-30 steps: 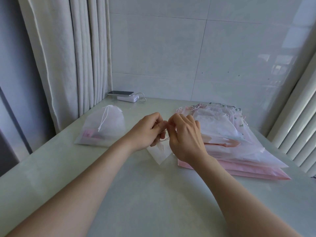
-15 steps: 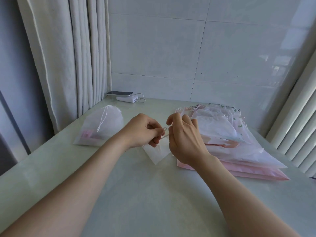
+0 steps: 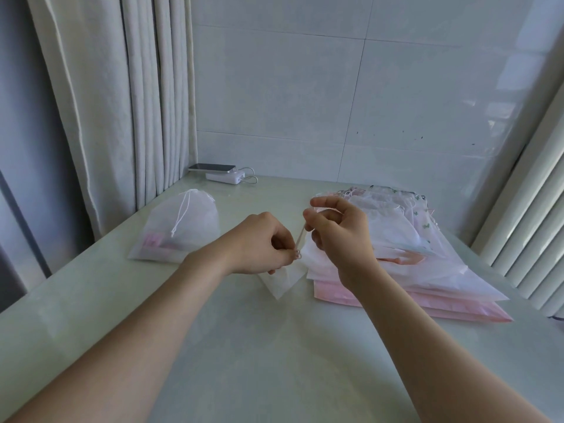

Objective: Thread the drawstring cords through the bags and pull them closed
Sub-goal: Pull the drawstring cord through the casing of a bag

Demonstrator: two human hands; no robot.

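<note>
Left hand (image 3: 262,244) pinches the mouth of a small white translucent fabric pouch (image 3: 282,282) resting on the pale green tabletop (image 3: 274,361) | right hand (image 3: 338,233) pinches a thin white cord (image 3: 300,239), taut between both hands | step: likely threading this pouch | next: feed cord onward gently, then cinch

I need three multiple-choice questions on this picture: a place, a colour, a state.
1. Where does the phone lie? A. on the floor B. on the white power bank C. inside a bag
2. What colour are the lowest bags of the stack? A. green B. black C. pink
3. How is the lone bag at the left? A. drawn closed B. open, without cord C. torn in two
Answers: 1 B, it rests on the bank in the far corner; 2 C, pink edges show beneath; 3 A, a white cord gathers its neck.
</note>
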